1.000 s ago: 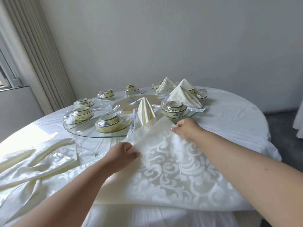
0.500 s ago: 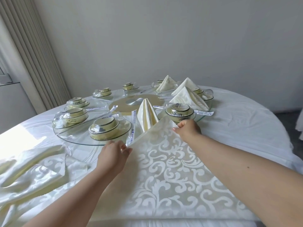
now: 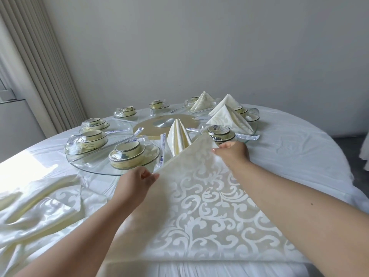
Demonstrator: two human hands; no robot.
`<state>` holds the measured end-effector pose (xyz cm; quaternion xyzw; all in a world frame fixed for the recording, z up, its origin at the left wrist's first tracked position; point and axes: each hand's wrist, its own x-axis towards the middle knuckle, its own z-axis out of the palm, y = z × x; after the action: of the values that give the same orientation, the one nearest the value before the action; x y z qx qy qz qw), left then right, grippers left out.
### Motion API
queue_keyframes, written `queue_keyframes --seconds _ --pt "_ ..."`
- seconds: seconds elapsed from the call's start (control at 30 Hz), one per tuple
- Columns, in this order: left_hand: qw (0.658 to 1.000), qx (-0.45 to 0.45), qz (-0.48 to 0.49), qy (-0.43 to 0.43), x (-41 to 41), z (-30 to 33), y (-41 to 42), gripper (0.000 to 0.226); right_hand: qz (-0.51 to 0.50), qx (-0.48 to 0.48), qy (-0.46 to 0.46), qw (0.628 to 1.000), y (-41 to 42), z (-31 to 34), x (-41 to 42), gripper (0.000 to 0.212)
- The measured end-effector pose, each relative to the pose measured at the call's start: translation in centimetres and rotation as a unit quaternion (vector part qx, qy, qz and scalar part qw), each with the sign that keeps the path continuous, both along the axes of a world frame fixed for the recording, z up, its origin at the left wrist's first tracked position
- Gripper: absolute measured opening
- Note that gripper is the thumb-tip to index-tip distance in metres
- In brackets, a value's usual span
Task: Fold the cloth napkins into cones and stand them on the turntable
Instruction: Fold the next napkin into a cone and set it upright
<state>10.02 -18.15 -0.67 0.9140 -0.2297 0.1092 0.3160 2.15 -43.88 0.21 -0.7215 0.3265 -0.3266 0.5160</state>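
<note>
Both hands are on the same cream damask napkin (image 3: 199, 212), the one with the white scroll pattern, spread flat on the round table (image 3: 299, 148). The left hand (image 3: 133, 186) pinches its left edge between thumb and curled fingers, and the right hand (image 3: 232, 153) pinches the far edge close to the top corner, so that corner sits lifted between the two grips. Just past the raised corner is the rim of the glass turntable (image 3: 95, 170), with a finished satin cone napkin (image 3: 177, 139) standing right behind it. Three more folded napkins (image 3: 229, 118) stand further back to the right, among shrink-wrapped bowl sets (image 3: 127, 154). Off to the left of the left hand lies a heap of unfolded napkins (image 3: 38, 204).
</note>
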Motion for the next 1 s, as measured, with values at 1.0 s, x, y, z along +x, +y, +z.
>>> queue_keyframes --seconds 1.0 --pt "0.996 0.072 0.058 0.012 -4.4 5.5 7.3 0.035 0.146 -0.244 0.111 0.952 5.0 6.6 -1.0 0.028"
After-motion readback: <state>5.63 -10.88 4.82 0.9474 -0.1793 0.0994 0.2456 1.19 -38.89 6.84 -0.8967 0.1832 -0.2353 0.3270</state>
